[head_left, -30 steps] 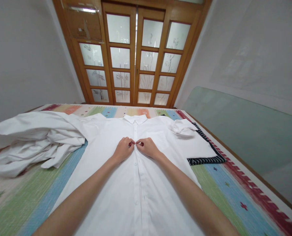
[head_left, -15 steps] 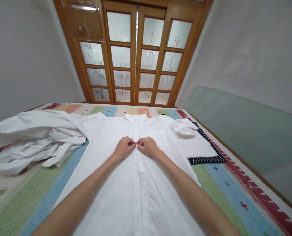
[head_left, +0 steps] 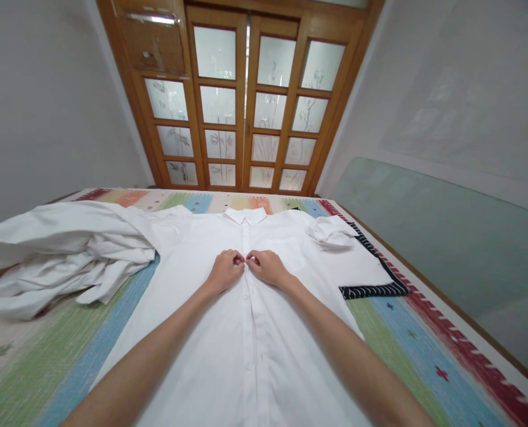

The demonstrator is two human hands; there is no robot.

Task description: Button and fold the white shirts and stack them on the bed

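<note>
A white button-up shirt (head_left: 193, 350) lies spread out in front of me, its collar (head_left: 245, 216) at the far end. On its front opening, below the collar, both my hands meet. My left hand (head_left: 226, 270) pinches the placket (head_left: 245, 320) from the left side. My right hand (head_left: 266, 267) pinches it from the right, with the fingertips of the two hands almost touching. The button between them is hidden by the fingers. Lower down, the placket edges lie slightly apart, and small buttons show along it.
A heap of crumpled white cloth (head_left: 72, 255) lies on the left. At the right, a bunched sleeve end (head_left: 333, 231) rests near a black striped edging (head_left: 375, 290). Underneath is a colourful striped cover (head_left: 406, 350). Wooden glass-paned doors (head_left: 246, 118) stand beyond, and a pale green panel (head_left: 446, 231) leans at right.
Both hands keep pinching at the same spot on the placket, with only a slight shift of the fingers. The shirt stays in place.
</note>
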